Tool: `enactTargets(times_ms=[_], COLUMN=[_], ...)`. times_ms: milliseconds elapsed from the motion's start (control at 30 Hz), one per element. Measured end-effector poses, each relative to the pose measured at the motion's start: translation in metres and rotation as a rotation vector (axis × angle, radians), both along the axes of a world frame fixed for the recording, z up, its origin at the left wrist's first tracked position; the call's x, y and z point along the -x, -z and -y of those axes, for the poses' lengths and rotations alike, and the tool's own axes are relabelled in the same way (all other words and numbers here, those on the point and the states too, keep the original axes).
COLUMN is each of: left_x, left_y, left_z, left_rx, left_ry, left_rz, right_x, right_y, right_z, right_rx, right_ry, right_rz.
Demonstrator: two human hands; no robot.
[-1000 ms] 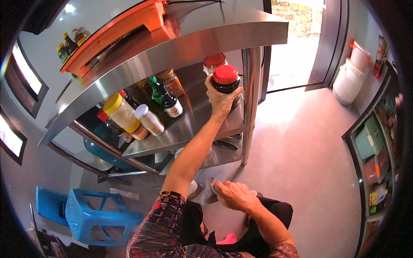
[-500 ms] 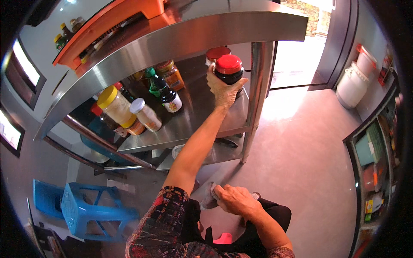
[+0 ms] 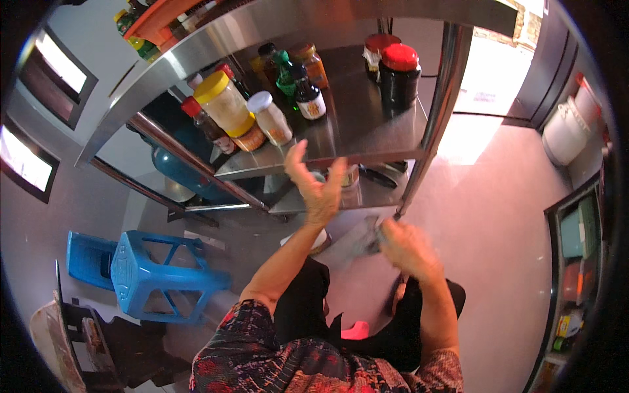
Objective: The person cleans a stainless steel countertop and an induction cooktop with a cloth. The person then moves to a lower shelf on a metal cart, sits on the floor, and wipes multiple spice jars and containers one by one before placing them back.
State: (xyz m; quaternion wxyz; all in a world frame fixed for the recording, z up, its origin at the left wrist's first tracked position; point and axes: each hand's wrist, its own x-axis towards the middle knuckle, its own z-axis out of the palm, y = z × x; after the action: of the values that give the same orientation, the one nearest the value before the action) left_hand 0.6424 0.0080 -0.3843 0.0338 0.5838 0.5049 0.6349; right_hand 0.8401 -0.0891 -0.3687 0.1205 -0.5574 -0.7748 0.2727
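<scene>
Now the dark jar with the red lid (image 3: 399, 75) stands by itself on the steel shelf (image 3: 367, 128), near the shelf's right edge and just beside the upright post (image 3: 438, 105), with a second red-lidded jar (image 3: 375, 49) close behind it. No hand touches it, so setting it on the shelf looks done. The left hand (image 3: 318, 187) hangs in front of the shelf's front edge, fingers spread apart and holding nothing. The right hand (image 3: 407, 247) is lower, below the shelf's right front corner, its fingers curled around a grey cloth (image 3: 359, 241); the picture is blurred there, so how firmly it grips is hard to tell. Judging from this, what remains is whatever the cloth is for, and the lower shelf (image 3: 341, 196) with its few small items lies nearest to it. Toward the left edge of the upper shelf stand a big jar with a yellow lid (image 3: 224, 103), a smaller jar with a white lid (image 3: 270, 118), a red-capped bottle (image 3: 202, 119) and two dark bottles, one with a green cap (image 3: 284, 69); they crowd that side, well apart from the dark jar. An orange tray (image 3: 164, 19) sits on top of the rack. On the floor to the left is a blue plastic stool (image 3: 157, 275), and a white bucket (image 3: 565, 131) stands far off to the right.
</scene>
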Motion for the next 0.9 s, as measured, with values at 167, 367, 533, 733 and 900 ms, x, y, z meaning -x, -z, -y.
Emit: enactTargets(times_ms=[167,367,533,733,900], left_x=[0.049,0.065,0.105,0.14,0.128], left_y=[0.056,0.039,-0.035,-0.091,-0.125], left_z=[0.034,0.026,-0.013,-0.034,-0.051], left_rx=[0.33,0.141,-0.162,-0.135,0.054], left_ry=[-0.085,-0.205,-0.314,-0.572,-0.769], left_rz=[0.098,0.018,-0.058,-0.15,-0.259], right_x=[-0.012,-0.005,0.008,0.019,0.021], right_y=[-0.012,-0.007,-0.007,-0.011,-0.018], right_z=[-0.014,-0.026,-0.03,-0.028,-0.024], right_rx=[-0.254,-0.237,-0.253,-0.203,-0.136], right_ry=[0.227,0.166,0.127,0.073,0.058], right_rz=[0.084,0.028,0.078,0.108,0.077])
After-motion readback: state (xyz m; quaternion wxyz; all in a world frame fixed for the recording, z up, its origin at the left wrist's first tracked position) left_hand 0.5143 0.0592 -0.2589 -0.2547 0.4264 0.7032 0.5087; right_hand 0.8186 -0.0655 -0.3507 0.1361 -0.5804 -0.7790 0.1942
